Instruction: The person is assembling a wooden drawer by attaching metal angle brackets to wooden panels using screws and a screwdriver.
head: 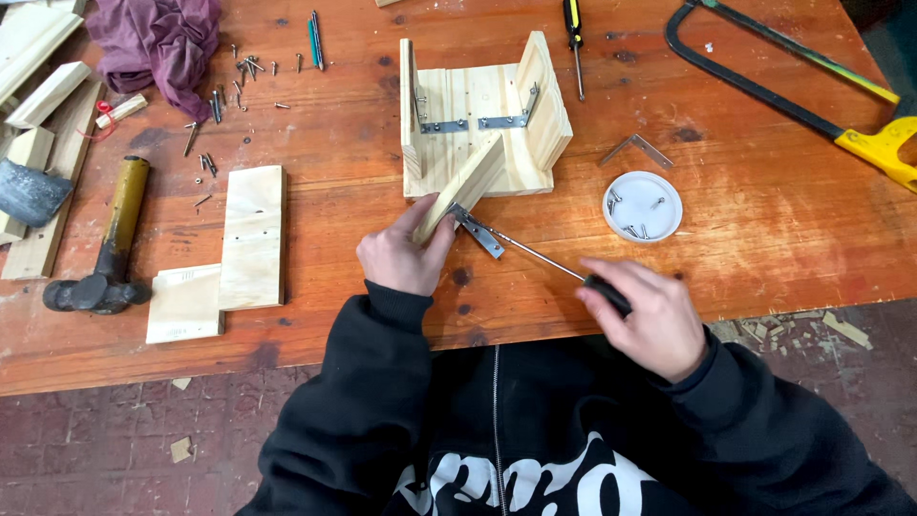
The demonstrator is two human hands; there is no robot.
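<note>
My left hand (401, 256) grips the near end of a pale wooden board (465, 183), which leans tilted against a small wooden box frame (482, 105) with metal brackets inside. A metal angle bracket (478, 232) sits on the board's near end. My right hand (645, 313) is closed on the black handle of a screwdriver (544, 258); its thin shaft points left, with the tip at that bracket.
A white lid (642, 204) with screws and a loose angle bracket (638, 148) lie right of the box. A hacksaw (793, 81) lies at far right, a second screwdriver (575, 38) at the top. Left: loose screws (234, 81), purple cloth (158, 43), hammer (110, 244), wood pieces (229, 253).
</note>
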